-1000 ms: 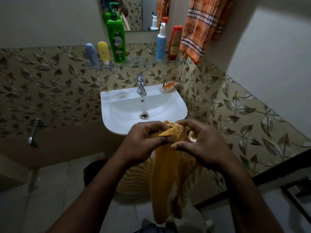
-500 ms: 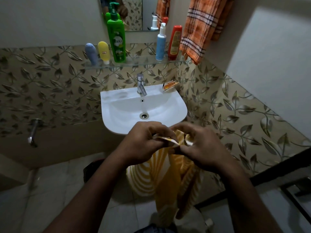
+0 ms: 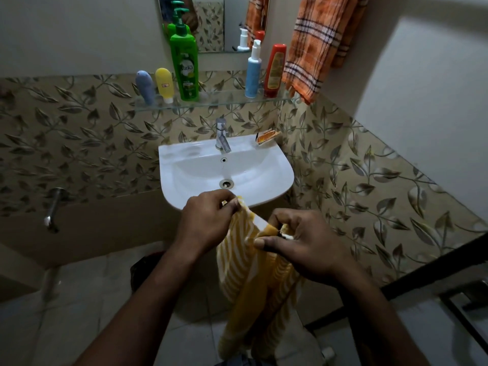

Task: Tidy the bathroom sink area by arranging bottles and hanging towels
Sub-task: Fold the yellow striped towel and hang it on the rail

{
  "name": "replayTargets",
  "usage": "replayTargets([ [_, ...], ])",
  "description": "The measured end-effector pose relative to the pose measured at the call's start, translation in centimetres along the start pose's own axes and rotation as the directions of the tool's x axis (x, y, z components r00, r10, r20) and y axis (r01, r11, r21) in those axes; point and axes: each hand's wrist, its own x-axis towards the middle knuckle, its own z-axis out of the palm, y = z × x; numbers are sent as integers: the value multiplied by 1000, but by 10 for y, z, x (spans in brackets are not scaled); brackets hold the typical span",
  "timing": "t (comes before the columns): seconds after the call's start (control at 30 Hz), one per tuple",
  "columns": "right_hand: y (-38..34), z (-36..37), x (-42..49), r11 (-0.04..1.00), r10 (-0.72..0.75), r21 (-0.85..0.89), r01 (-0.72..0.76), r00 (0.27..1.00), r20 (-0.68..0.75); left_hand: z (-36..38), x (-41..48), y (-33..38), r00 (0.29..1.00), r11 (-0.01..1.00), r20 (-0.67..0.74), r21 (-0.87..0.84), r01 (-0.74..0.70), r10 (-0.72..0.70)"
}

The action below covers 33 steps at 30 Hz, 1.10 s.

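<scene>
We held the yellow striped towel [image 3: 253,281] at 6 o'clock, just in front of the white sink [image 3: 277,167]. Our left hand [image 3: 204,224] pinched its top edge. Our right hand [image 3: 307,247] gripped the edge too, at 5 o'clock. The towel hung down below our hands.

In front of the sink [image 3: 274,180], the left hand [image 3: 204,224] and right hand [image 3: 303,247] pinch the top edge of a yellow striped towel [image 3: 253,286], which hangs below them.
</scene>
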Motion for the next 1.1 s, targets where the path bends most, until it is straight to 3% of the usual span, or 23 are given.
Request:
replayTargets([
  [0.07,-5,17,1,999,-46,-16,46,999,10,5,-2,7,984,906,144,-395,154,-105],
  [0.17,-10,41,2,993,-99,-70,98,995,-8,4,-6,13,986,822,152,-551,144,-70],
  [0.27,-13,55,3,985,-162,-72,158,985,-52,-2,-9,19,979,673,202,-723,155,-10],
  [0.4,-17,65,6,979,-186,-91,183,982,-25,-9,-12,28,933,548,358,-790,277,44],
  [0.5,-18,68,7,975,-193,-116,189,981,-25,-11,-8,30,951,605,308,-751,266,-36],
  [0.57,-21,69,6,970,-217,-111,216,976,-3,-13,-6,29,952,591,292,-753,289,-93],
  [0.67,-25,63,4,977,-208,41,209,978,-23,-16,-3,26,948,563,283,-764,315,-146],
  [0.8,-20,45,7,965,-80,228,130,973,-215,-15,-3,21,928,448,344,-813,371,-145],
  [0.87,-15,37,11,955,31,292,43,969,-247,-12,-3,17,936,504,328,-791,346,-129],
  [0.97,-11,28,13,924,118,381,-32,972,-203,-8,-6,17,972,689,215,-690,224,-100],
  [1.03,-10,23,13,875,132,482,-50,982,-138,-9,-7,18,987,839,154,-531,117,-41],
  [1.1,-10,17,12,838,134,541,-75,989,-70,-13,-3,17,973,968,231,-245,44,14],
])
